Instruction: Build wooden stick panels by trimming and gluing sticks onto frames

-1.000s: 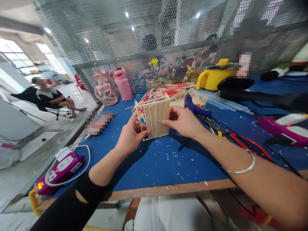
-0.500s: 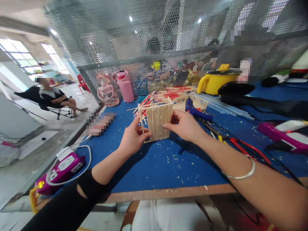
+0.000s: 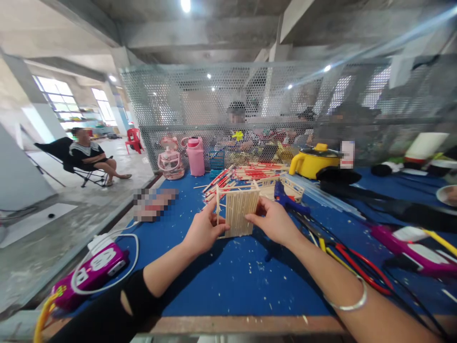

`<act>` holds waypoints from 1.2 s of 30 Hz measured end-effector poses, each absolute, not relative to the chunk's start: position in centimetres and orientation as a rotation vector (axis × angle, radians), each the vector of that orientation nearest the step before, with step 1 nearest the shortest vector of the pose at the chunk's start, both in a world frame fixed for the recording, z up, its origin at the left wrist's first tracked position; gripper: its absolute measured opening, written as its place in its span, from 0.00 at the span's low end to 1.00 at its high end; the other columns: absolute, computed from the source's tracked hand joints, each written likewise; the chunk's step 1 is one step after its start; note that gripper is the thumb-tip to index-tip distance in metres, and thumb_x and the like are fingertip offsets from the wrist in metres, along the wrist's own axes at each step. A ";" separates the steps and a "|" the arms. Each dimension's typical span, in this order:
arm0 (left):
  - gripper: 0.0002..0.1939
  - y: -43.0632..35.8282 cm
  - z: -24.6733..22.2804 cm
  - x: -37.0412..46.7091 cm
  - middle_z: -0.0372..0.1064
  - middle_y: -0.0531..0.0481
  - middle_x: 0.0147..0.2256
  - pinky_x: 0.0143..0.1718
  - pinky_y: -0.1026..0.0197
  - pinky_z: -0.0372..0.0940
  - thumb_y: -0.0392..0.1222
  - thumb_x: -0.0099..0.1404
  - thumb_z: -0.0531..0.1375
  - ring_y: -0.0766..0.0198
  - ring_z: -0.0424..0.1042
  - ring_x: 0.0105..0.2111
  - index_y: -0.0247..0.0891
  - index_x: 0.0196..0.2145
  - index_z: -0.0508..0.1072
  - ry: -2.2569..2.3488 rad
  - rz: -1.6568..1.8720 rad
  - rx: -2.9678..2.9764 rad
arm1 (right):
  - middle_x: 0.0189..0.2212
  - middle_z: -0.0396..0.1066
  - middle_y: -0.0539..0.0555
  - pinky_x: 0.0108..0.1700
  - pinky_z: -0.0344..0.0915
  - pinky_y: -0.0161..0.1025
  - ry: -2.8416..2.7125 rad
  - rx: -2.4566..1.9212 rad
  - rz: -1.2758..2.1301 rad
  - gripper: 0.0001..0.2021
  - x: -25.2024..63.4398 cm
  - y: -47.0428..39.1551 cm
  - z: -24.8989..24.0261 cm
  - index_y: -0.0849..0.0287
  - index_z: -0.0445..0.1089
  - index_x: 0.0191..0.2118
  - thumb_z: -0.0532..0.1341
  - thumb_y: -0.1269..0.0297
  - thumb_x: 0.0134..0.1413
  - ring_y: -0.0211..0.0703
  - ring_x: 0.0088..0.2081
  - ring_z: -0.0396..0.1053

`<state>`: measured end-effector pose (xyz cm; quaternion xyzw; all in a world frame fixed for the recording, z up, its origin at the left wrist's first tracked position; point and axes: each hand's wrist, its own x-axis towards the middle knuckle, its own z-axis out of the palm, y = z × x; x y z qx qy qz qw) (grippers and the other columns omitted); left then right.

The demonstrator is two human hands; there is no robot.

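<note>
Stick frame held upright, picture centre
Left hand grips its left edge, right hand its right; a glue gun sits right of centre.

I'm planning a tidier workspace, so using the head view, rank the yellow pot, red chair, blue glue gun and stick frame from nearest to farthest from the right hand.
1. Stick frame: touching the right hand, on its left.
2. Blue glue gun: just beyond that hand, slightly right.
3. Yellow pot: farther back, right.
4. Red chair: far left background.
</note>
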<state>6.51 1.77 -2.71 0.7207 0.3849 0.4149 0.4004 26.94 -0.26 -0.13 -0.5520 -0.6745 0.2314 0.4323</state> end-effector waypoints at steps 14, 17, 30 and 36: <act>0.47 0.8 -1.0 5.9 0.76 0.50 0.30 0.33 0.59 0.67 0.40 0.53 0.65 0.61 0.74 0.29 0.41 0.65 0.45 0.972 1.102 1.758 | 0.30 0.74 0.52 0.34 0.68 0.41 -1.661 -1.361 0.587 0.12 26.9 -0.5 -0.1 0.59 0.70 0.36 0.65 0.65 0.42 0.43 0.31 0.70; 0.43 0.9 -0.3 5.6 0.77 0.49 0.32 0.38 0.57 0.67 0.43 0.55 0.65 0.61 0.75 0.32 0.41 0.64 0.49 1.019 1.283 1.711 | 0.31 0.75 0.53 0.35 0.68 0.41 -1.658 -1.345 0.618 0.13 26.9 -0.5 -0.1 0.59 0.70 0.38 0.65 0.66 0.42 0.43 0.32 0.71; 0.47 1.0 0.6 6.8 0.76 0.53 0.27 0.44 0.59 0.66 0.33 0.51 0.66 0.65 0.75 0.32 0.35 0.63 0.48 0.737 1.438 1.305 | 0.34 0.76 0.53 0.40 0.69 0.42 -1.720 -1.292 0.630 0.14 26.3 -0.8 0.2 0.59 0.71 0.40 0.64 0.68 0.43 0.45 0.37 0.72; 0.46 0.9 0.6 6.9 0.74 0.56 0.24 0.41 0.61 0.67 0.34 0.51 0.66 0.67 0.74 0.30 0.35 0.64 0.48 0.751 1.450 1.312 | 0.33 0.77 0.54 0.41 0.68 0.43 -1.801 -1.364 0.516 0.09 26.1 -1.1 0.5 0.59 0.73 0.37 0.63 0.67 0.46 0.49 0.39 0.73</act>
